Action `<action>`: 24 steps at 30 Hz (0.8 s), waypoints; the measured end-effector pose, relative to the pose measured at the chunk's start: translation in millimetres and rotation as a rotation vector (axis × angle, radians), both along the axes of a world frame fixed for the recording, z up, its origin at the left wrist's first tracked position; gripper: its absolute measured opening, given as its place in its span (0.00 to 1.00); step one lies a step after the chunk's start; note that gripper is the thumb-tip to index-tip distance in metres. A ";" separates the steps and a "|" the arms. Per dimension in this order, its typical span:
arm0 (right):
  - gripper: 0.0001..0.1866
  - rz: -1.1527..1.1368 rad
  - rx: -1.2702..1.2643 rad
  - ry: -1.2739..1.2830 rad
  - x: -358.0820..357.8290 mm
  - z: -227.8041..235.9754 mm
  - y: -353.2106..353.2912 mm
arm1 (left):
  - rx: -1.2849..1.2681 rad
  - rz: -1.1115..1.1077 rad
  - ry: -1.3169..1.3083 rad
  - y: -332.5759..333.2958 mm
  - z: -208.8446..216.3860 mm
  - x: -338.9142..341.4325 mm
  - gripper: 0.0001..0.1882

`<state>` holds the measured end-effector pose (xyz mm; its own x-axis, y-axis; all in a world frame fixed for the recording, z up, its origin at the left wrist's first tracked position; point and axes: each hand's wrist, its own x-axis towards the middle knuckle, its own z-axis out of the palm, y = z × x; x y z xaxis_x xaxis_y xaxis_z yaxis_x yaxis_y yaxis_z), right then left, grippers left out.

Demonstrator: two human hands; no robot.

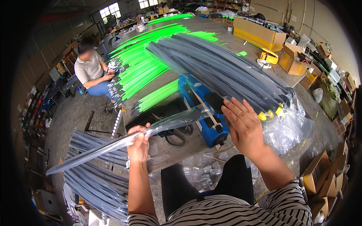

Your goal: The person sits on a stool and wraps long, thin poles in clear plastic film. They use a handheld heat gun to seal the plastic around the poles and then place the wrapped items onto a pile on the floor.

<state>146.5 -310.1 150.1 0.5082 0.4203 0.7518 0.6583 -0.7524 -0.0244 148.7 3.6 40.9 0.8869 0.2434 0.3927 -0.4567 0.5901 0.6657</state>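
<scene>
My left hand point(138, 145) is closed around a long, thin, dark item in a clear plastic sleeve point(94, 153), which reaches down to the left past the table edge. The sleeve's other end lies across a blue bag sealer point(212, 135). My right hand point(246, 130) is flat with its fingers stretched out, the fingertips at the sealer's black lever end point(214, 102). Between my left hand and the sealer lies a pair of black-handled scissors point(176, 138), partly under the sleeve.
Sleeved dark lengths point(226, 67) lie piled on the table behind the sealer, beside bright green rods point(147, 71). More sleeved lengths point(94, 188) hang low at left. A person point(88, 69) sits at the far left. Cardboard boxes point(292, 58) stand at right.
</scene>
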 end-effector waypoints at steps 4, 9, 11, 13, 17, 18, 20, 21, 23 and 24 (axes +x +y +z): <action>0.18 0.014 -0.003 0.040 -2.5 0.1 -1.2 | -0.006 -0.005 0.002 1.6 -2.3 2.3 0.14; 0.17 0.024 -0.001 0.021 -1.9 -7.6 -2.2 | -0.010 -0.009 0.005 4.0 -5.2 4.8 0.15; 0.16 0.033 0.004 0.011 -1.1 -10.8 -2.4 | 0.000 -0.008 0.003 3.0 -3.9 4.6 0.15; 0.15 0.045 0.008 0.004 -0.4 -15.0 -2.6 | 0.013 0.002 0.017 3.7 -5.3 4.3 0.15; 0.13 0.066 0.080 -0.009 3.3 -32.7 0.1 | 0.035 0.017 0.036 1.4 -2.6 3.6 0.14; 0.12 0.064 0.101 -0.028 5.6 -39.2 2.1 | 0.034 0.018 0.037 1.4 -3.2 4.2 0.14; 0.11 0.059 0.124 -0.062 8.2 -44.7 4.5 | 0.034 0.021 0.045 1.9 -4.4 4.4 0.14; 0.10 0.056 0.127 -0.079 10.1 -44.3 5.3 | 0.035 0.022 0.043 2.8 -5.1 4.8 0.14; 0.10 0.050 0.130 -0.098 11.0 -46.1 5.8 | 0.036 0.022 0.037 3.7 -6.7 4.9 0.15; 0.10 0.048 0.130 -0.105 12.0 -46.7 5.8 | 0.035 0.027 0.038 2.6 -5.5 4.8 0.15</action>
